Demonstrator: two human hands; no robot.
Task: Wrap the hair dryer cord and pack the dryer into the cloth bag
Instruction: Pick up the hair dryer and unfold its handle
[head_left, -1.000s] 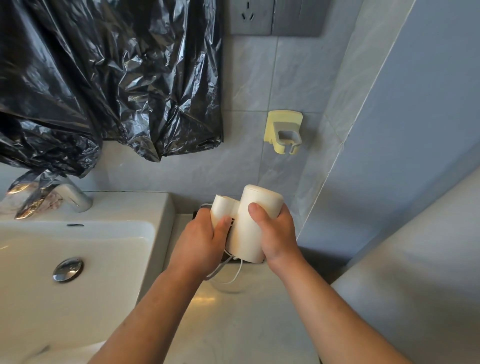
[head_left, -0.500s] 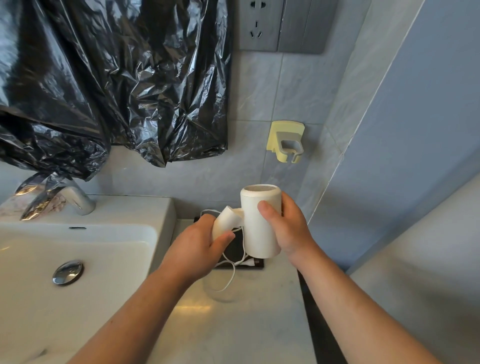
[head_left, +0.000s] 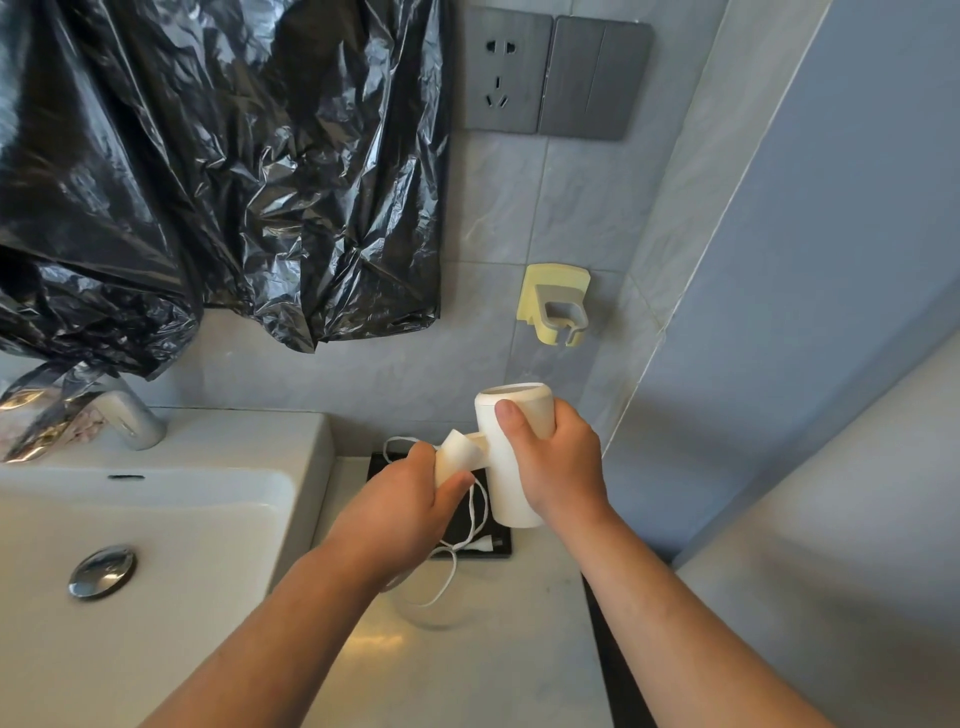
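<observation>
A small cream hair dryer (head_left: 511, 457) is held upright above the counter, barrel pointing up. My right hand (head_left: 553, 465) wraps the barrel. My left hand (head_left: 402, 506) grips the folding handle (head_left: 457, 457), which sticks out to the left. The thin white cord (head_left: 457, 561) hangs below my left hand in loose loops over the counter and a black tray (head_left: 498, 545). No cloth bag is in view.
A white sink (head_left: 156, 519) with a chrome faucet (head_left: 130, 421) fills the left. Crumpled black plastic (head_left: 208, 171) hangs on the wall above it. A yellow wall holder (head_left: 556, 304) and a grey socket (head_left: 501, 78) sit behind the dryer. The marble counter (head_left: 467, 665) runs below.
The dryer has risen and its handle has swung out from the barrel to the left. The black tray beneath has come into view, and the cord loops hang lower.
</observation>
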